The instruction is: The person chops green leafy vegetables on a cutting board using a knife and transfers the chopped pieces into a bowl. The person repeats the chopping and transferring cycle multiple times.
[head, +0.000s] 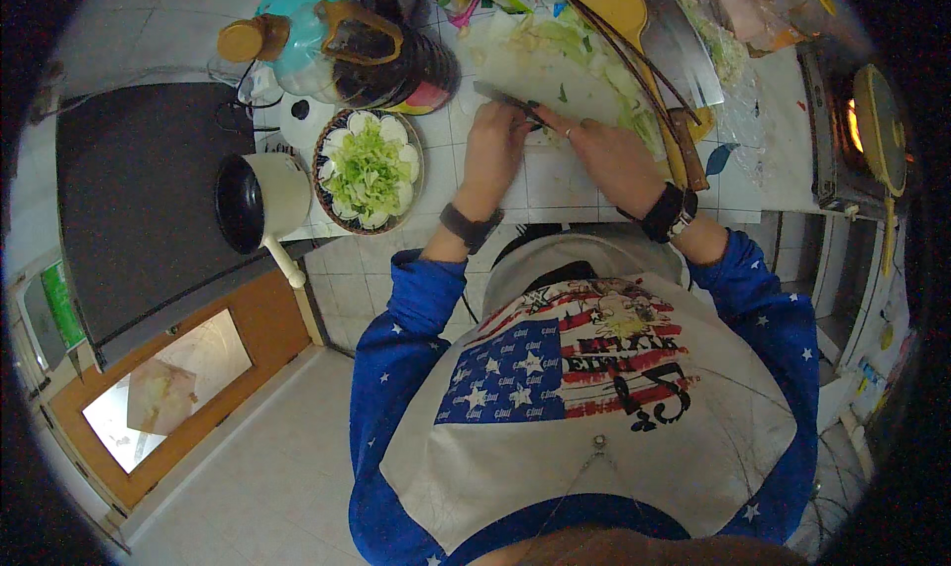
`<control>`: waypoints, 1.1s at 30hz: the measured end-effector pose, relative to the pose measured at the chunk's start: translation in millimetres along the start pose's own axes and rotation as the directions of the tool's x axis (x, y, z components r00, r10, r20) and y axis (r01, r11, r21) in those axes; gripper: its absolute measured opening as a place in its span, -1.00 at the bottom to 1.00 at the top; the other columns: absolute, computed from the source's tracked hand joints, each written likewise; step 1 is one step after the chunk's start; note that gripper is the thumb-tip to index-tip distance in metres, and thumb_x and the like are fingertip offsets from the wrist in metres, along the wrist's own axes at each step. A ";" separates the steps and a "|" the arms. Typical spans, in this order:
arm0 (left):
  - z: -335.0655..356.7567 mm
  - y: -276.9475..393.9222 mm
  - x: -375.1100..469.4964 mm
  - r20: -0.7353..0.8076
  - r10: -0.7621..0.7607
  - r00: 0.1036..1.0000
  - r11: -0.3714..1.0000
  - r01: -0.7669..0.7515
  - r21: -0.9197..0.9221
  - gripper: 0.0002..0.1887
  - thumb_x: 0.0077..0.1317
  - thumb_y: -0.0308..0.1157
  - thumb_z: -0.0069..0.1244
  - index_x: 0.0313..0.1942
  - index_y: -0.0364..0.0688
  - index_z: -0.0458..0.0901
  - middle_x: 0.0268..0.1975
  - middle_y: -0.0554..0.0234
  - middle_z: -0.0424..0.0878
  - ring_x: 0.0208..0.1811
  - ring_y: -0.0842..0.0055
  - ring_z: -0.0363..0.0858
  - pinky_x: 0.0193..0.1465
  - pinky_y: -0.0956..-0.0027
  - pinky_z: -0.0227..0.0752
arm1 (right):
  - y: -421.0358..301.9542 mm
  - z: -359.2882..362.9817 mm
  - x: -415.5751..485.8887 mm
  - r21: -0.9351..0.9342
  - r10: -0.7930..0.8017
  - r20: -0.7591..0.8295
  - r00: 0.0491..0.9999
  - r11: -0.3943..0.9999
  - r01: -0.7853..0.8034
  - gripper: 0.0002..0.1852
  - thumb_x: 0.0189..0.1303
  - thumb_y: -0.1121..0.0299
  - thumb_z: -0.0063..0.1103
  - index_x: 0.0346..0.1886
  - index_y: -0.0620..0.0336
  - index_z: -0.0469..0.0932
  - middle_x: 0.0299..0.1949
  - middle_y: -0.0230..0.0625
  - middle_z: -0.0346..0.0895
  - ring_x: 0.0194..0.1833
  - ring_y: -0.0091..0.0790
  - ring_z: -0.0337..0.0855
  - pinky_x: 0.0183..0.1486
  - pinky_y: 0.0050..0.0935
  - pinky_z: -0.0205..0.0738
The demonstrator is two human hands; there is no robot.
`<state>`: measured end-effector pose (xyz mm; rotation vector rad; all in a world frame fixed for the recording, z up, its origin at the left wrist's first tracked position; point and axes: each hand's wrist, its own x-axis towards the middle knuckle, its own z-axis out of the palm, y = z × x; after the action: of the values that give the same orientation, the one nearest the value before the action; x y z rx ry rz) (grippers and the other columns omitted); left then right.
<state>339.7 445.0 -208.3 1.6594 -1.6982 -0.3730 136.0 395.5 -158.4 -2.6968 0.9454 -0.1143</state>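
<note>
Before me, over the near edge of a pale cutting board (535,68), my left hand (496,139) and my right hand (605,150) come close together. A small knife (505,98) with a dark handle lies between them; the fingers of my right hand are closed on its handle. My left fingertips are curled at the knife, and whether they hold a small thing is too unclear to tell. Chopped cabbage or lettuce (631,116) lies along the board's right side. Left of my hands stands a patterned bowl (321,187) with shredded greens (368,161) ringed by white slices.
A large bottle of dark liquid (371,61) and a cream saucepan (286,194) stand left. Right of the board lie dark chopsticks (631,64), a yellow spatula (613,5) and a cleaver (687,53). Farther right, a yellow pan (880,128) is beside a burner flame (854,124).
</note>
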 end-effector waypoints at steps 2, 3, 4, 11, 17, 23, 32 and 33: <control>0.4 1.0 0.2 -0.012 -0.001 1.000 1.000 0.001 -0.001 -0.85 0.12 -0.59 0.16 -0.30 -0.33 0.57 -0.26 -0.08 0.58 -0.15 -0.04 0.52 -0.11 0.03 0.42 | -3.2 3.6 2.2 -0.005 0.004 -0.022 1.000 1.000 -0.004 -0.21 0.24 0.52 -0.03 0.57 -0.19 0.10 -0.33 -0.14 0.59 -0.37 -0.09 0.68 -0.35 -0.18 0.59; 0.7 1.5 0.1 -0.019 0.001 1.000 1.000 -0.001 0.007 -0.86 0.12 -0.59 0.16 -0.30 -0.33 0.57 -0.27 -0.09 0.58 -0.16 -0.04 0.52 -0.11 0.03 0.42 | -6.3 6.9 5.1 -0.007 0.003 -0.054 0.999 1.000 -0.003 -0.23 0.25 0.52 -0.04 0.56 -0.19 0.11 -0.33 -0.14 0.59 -0.37 -0.07 0.67 -0.34 -0.16 0.58; 0.7 1.8 0.4 -0.023 0.007 1.000 1.000 -0.006 0.020 -0.86 0.13 -0.59 0.16 -0.31 -0.33 0.57 -0.27 -0.09 0.58 -0.17 -0.04 0.52 -0.12 0.03 0.42 | -6.3 8.7 8.7 -0.009 0.017 -0.019 1.000 1.000 -0.017 -0.24 0.26 0.51 -0.05 0.56 -0.18 0.13 -0.33 -0.13 0.59 -0.37 -0.06 0.66 -0.34 -0.15 0.58; -1.8 2.0 -0.9 -0.027 0.022 0.999 1.000 -0.022 0.001 -0.86 0.12 -0.60 0.15 -0.31 -0.32 0.56 -0.28 -0.09 0.57 -0.18 -0.04 0.52 -0.11 0.04 0.42 | 5.5 2.3 4.9 0.200 -0.060 -0.168 0.984 0.975 0.093 -0.27 0.27 0.50 -0.06 0.55 -0.14 0.15 -0.30 -0.11 0.60 -0.36 0.00 0.66 -0.31 -0.11 0.57; -1.4 3.4 -2.2 -0.043 0.032 0.999 0.999 -0.031 0.018 -0.87 0.13 -0.61 0.14 -0.30 -0.32 0.57 -0.28 -0.08 0.57 -0.15 -0.03 0.52 -0.10 0.04 0.43 | 2.4 -7.7 -3.3 0.042 -0.005 0.013 1.000 0.999 0.005 -0.25 0.25 0.52 -0.04 0.55 -0.16 0.16 -0.35 -0.13 0.59 -0.38 -0.06 0.69 -0.34 -0.18 0.59; -2.1 1.5 -5.7 -0.017 0.000 1.000 0.999 0.001 0.034 -0.88 0.17 -0.56 0.13 -0.26 -0.32 0.60 -0.24 -0.07 0.60 -0.12 -0.02 0.54 -0.06 0.04 0.45 | -2.2 -0.3 -3.5 0.018 -0.041 -0.070 0.997 0.999 0.043 -0.27 0.26 0.52 -0.04 0.54 -0.18 0.18 -0.35 -0.14 0.58 -0.40 -0.09 0.69 -0.38 -0.20 0.58; -0.7 1.1 -3.9 -0.030 0.002 1.000 1.000 -0.001 0.011 -0.89 0.15 -0.59 0.14 -0.31 -0.33 0.58 -0.27 -0.09 0.60 -0.16 -0.04 0.54 -0.10 0.04 0.45 | 5.6 4.7 6.9 0.179 0.003 0.007 1.000 0.984 -0.004 -0.24 0.24 0.55 -0.04 0.54 -0.17 0.17 -0.36 -0.14 0.57 -0.34 0.01 0.64 -0.28 -0.11 0.57; -0.5 1.3 -4.2 -0.032 -0.005 0.999 1.000 0.005 0.014 -0.88 0.14 -0.59 0.14 -0.32 -0.33 0.57 -0.28 -0.09 0.59 -0.16 -0.04 0.54 -0.10 0.04 0.45 | 5.1 2.7 3.6 0.187 -0.009 -0.038 0.999 0.982 0.017 -0.23 0.23 0.56 -0.03 0.54 -0.17 0.16 -0.36 -0.14 0.57 -0.35 0.00 0.64 -0.28 -0.12 0.57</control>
<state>338.7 449.3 -208.3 1.6718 -1.6771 -0.3352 136.2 390.0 -162.5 -2.5358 0.8804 -0.2447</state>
